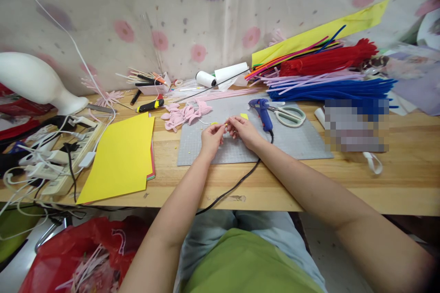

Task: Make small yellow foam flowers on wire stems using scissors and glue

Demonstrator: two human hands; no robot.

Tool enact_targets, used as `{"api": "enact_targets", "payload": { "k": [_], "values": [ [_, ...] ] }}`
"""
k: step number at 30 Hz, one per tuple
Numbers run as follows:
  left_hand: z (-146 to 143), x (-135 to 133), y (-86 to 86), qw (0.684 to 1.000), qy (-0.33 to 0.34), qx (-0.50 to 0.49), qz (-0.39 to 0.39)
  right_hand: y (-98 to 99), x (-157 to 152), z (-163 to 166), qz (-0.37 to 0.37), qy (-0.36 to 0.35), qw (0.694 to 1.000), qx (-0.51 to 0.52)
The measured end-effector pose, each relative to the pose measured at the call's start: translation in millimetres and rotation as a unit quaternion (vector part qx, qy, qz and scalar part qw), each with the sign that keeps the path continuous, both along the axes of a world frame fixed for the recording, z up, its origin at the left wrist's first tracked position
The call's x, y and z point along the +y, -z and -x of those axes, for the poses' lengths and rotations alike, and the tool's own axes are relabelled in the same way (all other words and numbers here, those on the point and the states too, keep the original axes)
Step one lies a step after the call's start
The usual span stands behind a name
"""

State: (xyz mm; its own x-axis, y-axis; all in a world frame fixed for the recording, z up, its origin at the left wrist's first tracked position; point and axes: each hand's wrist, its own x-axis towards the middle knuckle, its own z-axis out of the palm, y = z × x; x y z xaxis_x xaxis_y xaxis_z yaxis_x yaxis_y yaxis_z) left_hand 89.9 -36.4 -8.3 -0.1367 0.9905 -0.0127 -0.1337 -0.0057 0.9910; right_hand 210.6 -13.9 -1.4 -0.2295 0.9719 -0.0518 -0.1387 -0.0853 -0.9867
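Both hands meet over the grey cutting mat near the middle of the wooden table. My left hand and my right hand pinch a small yellow piece on a thin wire between their fingertips. A second small yellow bit lies on the mat just behind my right hand. A pile of pink pipe-cleaner petals rests on the mat's far left corner. A blue glue gun lies right of my hands, with its black cord running under my right forearm.
Scissors lie beside the glue gun. Bundles of red, blue and lilac pipe cleaners fill the back right. Yellow paper sheets lie left, a power strip with white cables further left. A red bag sits below the table.
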Motion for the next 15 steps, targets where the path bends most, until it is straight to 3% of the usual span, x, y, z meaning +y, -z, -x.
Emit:
{"api": "enact_targets", "payload": {
  "k": [7, 11, 15],
  "values": [
    [0.0, -1.6, -2.7, 1.0, 0.01, 0.005, 0.008, 3.0, 0.8, -3.0, -0.164, -0.005, 0.976, -0.143],
    [1.1, -3.9, -6.8, 0.999, 0.032, 0.007, 0.015, 6.4, 5.4, -4.1, -0.247, 0.076, 0.917, -0.305],
    [3.6, -3.5, -8.9, 1.0, -0.005, -0.009, 0.009, 4.8, 10.1, -11.0, -0.254, 0.1, 0.871, -0.409]
  ]
}}
